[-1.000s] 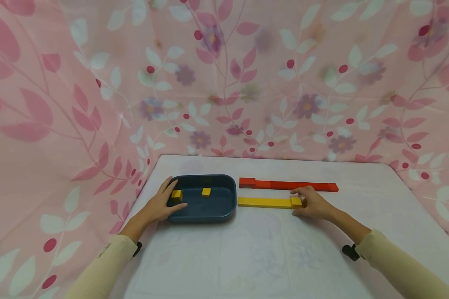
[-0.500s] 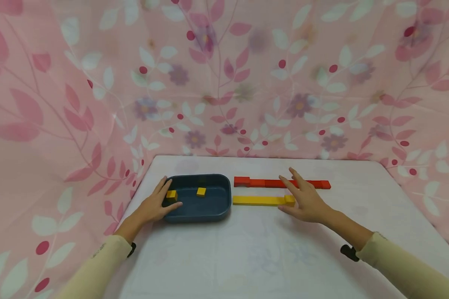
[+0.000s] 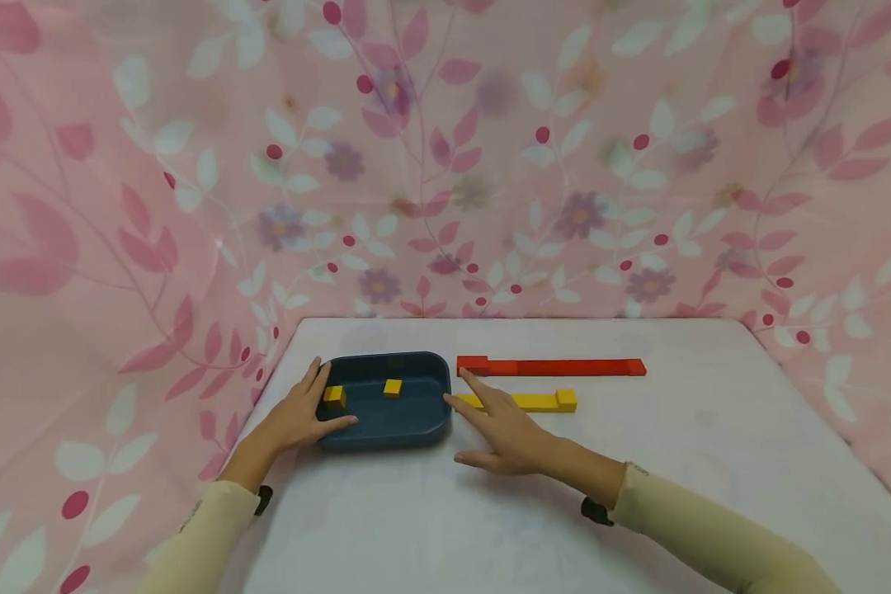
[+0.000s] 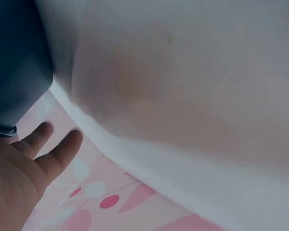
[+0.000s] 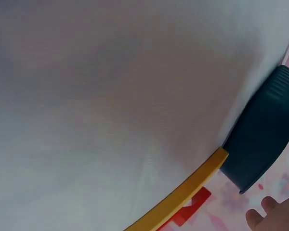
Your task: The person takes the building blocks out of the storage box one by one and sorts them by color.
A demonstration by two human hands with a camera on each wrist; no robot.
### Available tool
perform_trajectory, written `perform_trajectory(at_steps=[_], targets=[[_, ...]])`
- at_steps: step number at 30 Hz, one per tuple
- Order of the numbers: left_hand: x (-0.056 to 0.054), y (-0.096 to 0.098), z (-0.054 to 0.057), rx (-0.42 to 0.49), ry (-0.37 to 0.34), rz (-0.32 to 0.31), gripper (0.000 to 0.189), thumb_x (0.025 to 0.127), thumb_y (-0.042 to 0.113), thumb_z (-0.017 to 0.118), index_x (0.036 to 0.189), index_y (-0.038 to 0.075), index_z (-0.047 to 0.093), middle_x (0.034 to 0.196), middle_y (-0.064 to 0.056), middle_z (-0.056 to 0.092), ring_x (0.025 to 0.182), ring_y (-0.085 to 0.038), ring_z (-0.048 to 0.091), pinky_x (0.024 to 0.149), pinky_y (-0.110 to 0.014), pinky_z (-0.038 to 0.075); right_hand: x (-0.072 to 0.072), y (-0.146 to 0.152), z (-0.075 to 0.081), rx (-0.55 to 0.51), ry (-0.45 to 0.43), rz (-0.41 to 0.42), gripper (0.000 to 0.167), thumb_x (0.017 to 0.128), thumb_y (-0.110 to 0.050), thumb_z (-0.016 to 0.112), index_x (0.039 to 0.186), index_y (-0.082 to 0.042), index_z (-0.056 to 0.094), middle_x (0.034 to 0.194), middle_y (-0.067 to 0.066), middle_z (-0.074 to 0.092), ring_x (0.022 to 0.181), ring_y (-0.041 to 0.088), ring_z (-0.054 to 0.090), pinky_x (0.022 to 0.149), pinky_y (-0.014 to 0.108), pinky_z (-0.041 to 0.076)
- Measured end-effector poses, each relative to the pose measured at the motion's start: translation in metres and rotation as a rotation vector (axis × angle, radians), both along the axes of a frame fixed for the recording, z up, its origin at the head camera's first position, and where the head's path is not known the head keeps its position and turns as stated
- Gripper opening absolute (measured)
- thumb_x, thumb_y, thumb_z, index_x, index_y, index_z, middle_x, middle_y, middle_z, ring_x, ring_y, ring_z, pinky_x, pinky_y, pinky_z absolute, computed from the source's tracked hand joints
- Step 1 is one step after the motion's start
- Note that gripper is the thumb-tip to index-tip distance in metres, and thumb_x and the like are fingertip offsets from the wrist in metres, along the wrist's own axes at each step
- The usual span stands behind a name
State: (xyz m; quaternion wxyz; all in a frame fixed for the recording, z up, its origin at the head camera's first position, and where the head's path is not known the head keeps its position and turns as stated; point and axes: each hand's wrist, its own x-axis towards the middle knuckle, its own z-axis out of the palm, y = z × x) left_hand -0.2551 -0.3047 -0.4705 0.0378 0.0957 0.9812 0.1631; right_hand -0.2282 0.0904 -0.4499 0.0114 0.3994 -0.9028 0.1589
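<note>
A dark blue tray sits on the left part of the table. My left hand rests at its left end, fingers spread along the rim and thumb over the inside. Two yellow cubes lie in the tray, a left cube near that hand and a middle cube. My right hand is held with its fingers extended, holding nothing, fingertips close to the tray's right end. It partly hides a row of yellow blocks, which has a yellow cube raised at its right end.
Behind the yellow row runs a row of red blocks, with a raised red block at its left end. A white cloth covers the table. Pink floral fabric hangs behind and at the sides.
My right hand has let go of the yellow cube at the row's right end, lifted, and moved left towards the tray. My left hand has stayed at the tray.
</note>
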Motion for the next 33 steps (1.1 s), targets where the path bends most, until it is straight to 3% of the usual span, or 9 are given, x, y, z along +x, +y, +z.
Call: perform_trajectory(at_steps=[5, 9, 13, 18, 23, 33], targets=[[0.004, -0.004, 0.004, -0.039, 0.069, -0.018, 0.120, 0.079, 0.077, 0.059, 0.159, 0.006, 0.005, 0.166, -0.019, -0.003, 0.146, -0.051, 0.018, 0.109, -0.074, 0.025, -0.007, -0.020, 0.005, -0.005, 0.030, 0.049, 0.093, 0.088, -0.053, 0.067, 0.159, -0.034, 0.011, 0.168, 0.001, -0.008, 0.151, 0.028, 0.023, 0.117, 0.055, 0.032], [0.006, -0.006, 0.002, -0.038, 0.105, -0.008, 0.117, 0.082, 0.073, 0.060, 0.158, 0.002, 0.007, 0.166, -0.021, -0.003, 0.148, -0.049, 0.014, 0.111, -0.073, 0.022, -0.016, -0.038, 0.013, 0.027, 0.059, 0.093, 0.083, 0.095, -0.049, 0.060, 0.160, -0.029, 0.012, 0.168, 0.004, -0.004, 0.152, 0.028, 0.021, 0.119, 0.052, 0.031], [0.004, -0.002, -0.001, -0.031, 0.085, -0.014, 0.117, 0.082, 0.075, 0.057, 0.158, 0.000, 0.008, 0.166, -0.020, 0.000, 0.149, -0.046, 0.017, 0.113, -0.069, 0.025, -0.024, -0.057, 0.020, 0.057, 0.066, 0.124, 0.074, 0.099, -0.049, 0.053, 0.159, -0.026, 0.017, 0.168, 0.006, 0.001, 0.152, 0.028, 0.020, 0.119, 0.052, 0.030], [0.006, 0.003, -0.002, -0.012, 0.036, 0.000, 0.120, 0.080, 0.079, 0.055, 0.158, 0.001, 0.006, 0.166, -0.019, 0.002, 0.147, -0.046, 0.024, 0.110, -0.067, 0.033, -0.037, -0.088, 0.017, 0.027, 0.063, 0.141, 0.070, 0.099, -0.049, 0.054, 0.157, -0.021, 0.026, 0.167, 0.010, 0.008, 0.150, 0.029, 0.026, 0.119, 0.050, 0.031], [0.008, 0.004, -0.004, 0.006, -0.002, 0.015, 0.120, 0.081, 0.078, 0.056, 0.158, 0.003, 0.004, 0.166, -0.018, -0.001, 0.146, -0.046, 0.028, 0.108, -0.065, 0.037, -0.048, -0.125, 0.003, 0.009, 0.061, 0.092, 0.068, 0.100, -0.048, 0.053, 0.156, -0.018, 0.029, 0.165, 0.013, 0.018, 0.147, 0.029, 0.033, 0.117, 0.049, 0.035], [0.009, 0.004, -0.003, 0.023, 0.017, 0.002, 0.114, 0.083, 0.075, 0.056, 0.160, 0.009, 0.003, 0.167, -0.015, -0.002, 0.133, -0.047, 0.046, 0.102, -0.066, 0.042, -0.060, -0.190, -0.015, 0.056, 0.066, -0.017, 0.070, 0.096, -0.040, 0.063, 0.154, -0.014, 0.032, 0.158, 0.011, 0.034, 0.142, 0.025, 0.041, 0.112, 0.045, 0.042]])
